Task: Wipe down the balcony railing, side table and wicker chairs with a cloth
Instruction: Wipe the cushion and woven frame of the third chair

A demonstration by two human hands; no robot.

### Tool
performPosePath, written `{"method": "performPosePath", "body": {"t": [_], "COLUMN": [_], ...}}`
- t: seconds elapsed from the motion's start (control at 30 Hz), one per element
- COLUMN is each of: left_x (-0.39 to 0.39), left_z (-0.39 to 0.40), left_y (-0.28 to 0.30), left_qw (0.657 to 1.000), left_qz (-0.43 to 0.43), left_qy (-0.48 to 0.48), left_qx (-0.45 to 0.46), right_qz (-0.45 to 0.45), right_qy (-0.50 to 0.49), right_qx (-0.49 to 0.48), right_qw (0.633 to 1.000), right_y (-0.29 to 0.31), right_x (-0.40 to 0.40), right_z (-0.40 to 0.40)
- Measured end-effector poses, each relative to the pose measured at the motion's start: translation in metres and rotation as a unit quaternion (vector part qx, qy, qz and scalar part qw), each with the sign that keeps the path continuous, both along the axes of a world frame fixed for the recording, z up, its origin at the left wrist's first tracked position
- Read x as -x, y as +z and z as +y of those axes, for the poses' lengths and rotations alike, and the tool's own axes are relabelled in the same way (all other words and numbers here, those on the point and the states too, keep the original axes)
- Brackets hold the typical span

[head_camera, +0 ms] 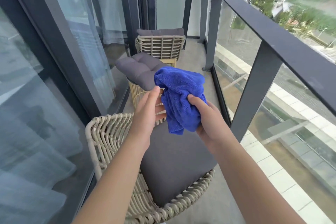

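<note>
Bunched blue cloth between hands, right gripping, left fingertips touching.

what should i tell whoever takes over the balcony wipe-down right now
Right hand: grips the bunched blue microfibre cloth, held in the air above the near chair.
Left hand: open, fingers touching the cloth's edge.
Near wicker chair with grey seat cushion: directly below the hands.
Wicker side table: beyond it, a loose grey tufted cushion lying on top.
Far wicker chair: behind the table.
Dark metal railing with glass panels: on the right.
Done: no wiping evident.
Left: railing, table, both chairs.
</note>
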State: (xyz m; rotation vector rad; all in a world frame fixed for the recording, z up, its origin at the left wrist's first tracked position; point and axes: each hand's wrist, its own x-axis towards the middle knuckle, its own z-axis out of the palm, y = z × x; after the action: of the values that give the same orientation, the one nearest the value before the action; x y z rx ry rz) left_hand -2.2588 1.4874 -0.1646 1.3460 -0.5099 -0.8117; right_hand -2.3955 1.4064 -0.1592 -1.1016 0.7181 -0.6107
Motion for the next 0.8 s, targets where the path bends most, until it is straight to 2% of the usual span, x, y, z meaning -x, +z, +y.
{"method": "performPosePath", "body": {"t": [0.3, 0.6, 0.8], "left_x": [-0.002, 0.012, 0.009], "left_z": [-0.049, -0.111, -0.112], "left_y": [-0.005, -0.002, -0.007], "left_qw": [0.999, 0.990, 0.980], "left_qz": [-0.015, -0.020, -0.020], "left_qy": [0.030, 0.138, 0.198], "left_qx": [-0.014, 0.001, -0.010], "right_qz": [0.035, 0.045, 0.052], "right_qy": [0.048, 0.148, 0.232], "right_qx": [0.016, 0.080, 0.100], "right_qw": [0.998, 0.985, 0.966], "right_y": [-0.010, 0.002, -0.007], "right_x": [-0.016, -0.049, -0.062], "right_z": [-0.068, -0.141, -0.156]}}
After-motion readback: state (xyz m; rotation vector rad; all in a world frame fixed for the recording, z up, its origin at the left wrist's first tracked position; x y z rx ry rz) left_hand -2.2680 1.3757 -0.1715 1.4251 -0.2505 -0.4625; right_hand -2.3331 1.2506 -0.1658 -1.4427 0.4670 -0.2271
